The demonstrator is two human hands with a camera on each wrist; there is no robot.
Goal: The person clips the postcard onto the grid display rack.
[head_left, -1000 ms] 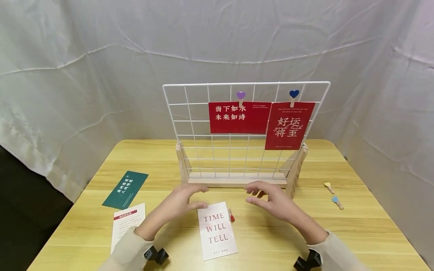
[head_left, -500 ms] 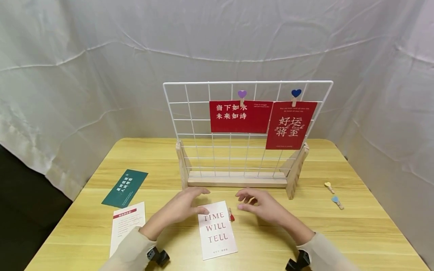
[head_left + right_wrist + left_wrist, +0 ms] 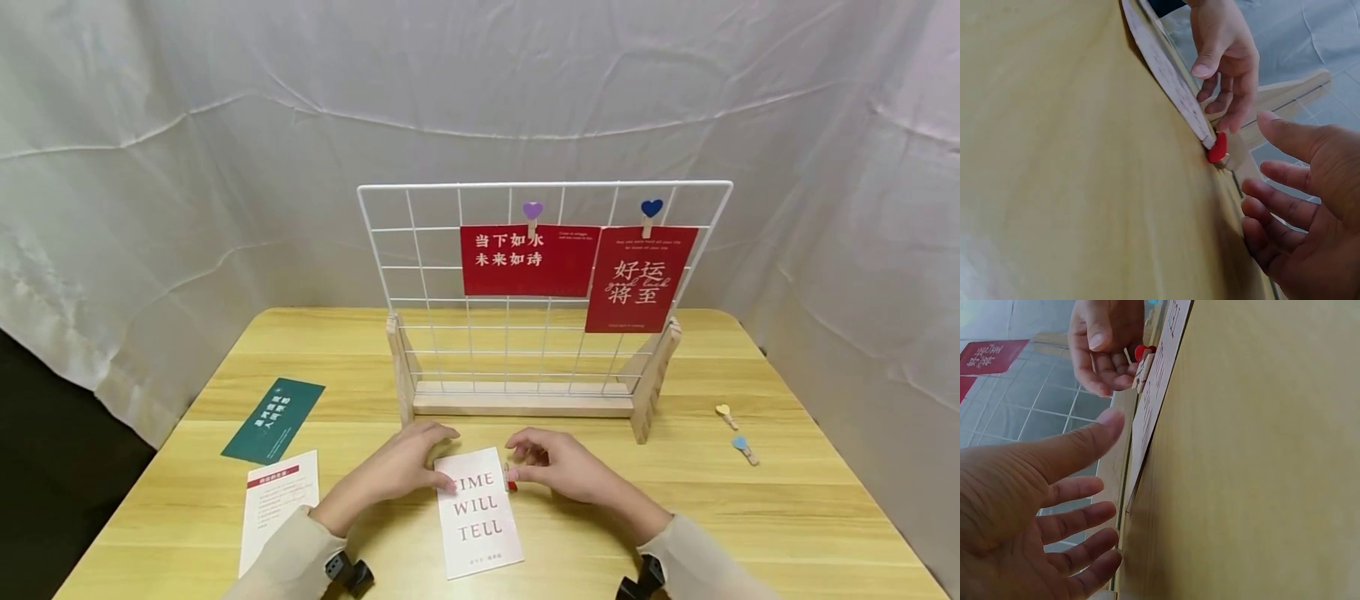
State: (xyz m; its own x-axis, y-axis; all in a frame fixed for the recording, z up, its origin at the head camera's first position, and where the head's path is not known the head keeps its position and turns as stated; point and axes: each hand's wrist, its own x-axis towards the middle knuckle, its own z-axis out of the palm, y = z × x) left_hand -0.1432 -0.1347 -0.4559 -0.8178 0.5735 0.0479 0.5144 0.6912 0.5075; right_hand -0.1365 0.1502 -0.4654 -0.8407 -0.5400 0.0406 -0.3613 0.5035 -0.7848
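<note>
A white card point(image 3: 483, 527) lies at lower center in the head view, flanked by a left hand point(image 3: 405, 465) and a right hand point(image 3: 562, 467), thumbs and fingers parted; in the left wrist view, the left hand spreads at lower left. In the right wrist view, the right hand's fingers bend loosely at lower right, near the red heart clip point(image 3: 1217, 149).

Wood-grain surface point(image 3: 795, 525) bears: wire rack point(image 3: 525, 406), green card point(image 3: 273, 421), red-banded card point(image 3: 276, 504), "TIME WILL TELL" card point(image 3: 480, 512), red-heart clip point(image 3: 1217, 149), yellow clip point(image 3: 727, 416), blue clip point(image 3: 746, 450).
</note>
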